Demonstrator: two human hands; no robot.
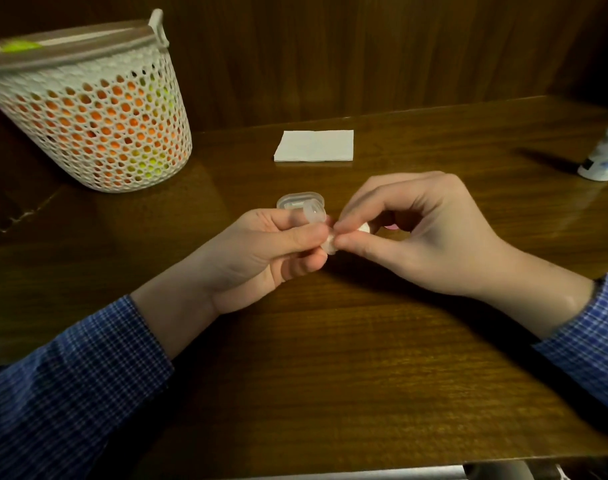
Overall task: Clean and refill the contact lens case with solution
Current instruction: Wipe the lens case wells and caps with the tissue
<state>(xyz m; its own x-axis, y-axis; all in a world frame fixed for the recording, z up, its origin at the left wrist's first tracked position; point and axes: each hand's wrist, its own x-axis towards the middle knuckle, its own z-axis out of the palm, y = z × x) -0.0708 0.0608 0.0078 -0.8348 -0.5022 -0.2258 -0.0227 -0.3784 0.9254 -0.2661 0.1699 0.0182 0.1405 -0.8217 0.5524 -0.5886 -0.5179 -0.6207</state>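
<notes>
Between our fingertips a small white wad [331, 244] is pinched against the lens case [314, 216] our left hand [261, 258] grips — right hand [416, 233] wiping, we judge — solution bottle [603, 150] untouched, refilling left

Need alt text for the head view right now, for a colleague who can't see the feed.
Over a dark wooden table, the left hand holds a clear contact lens case while the right hand pinches a small white piece against it. Behind lie a folded white tissue, a mesh basket at far left and a solution bottle at far right.
</notes>
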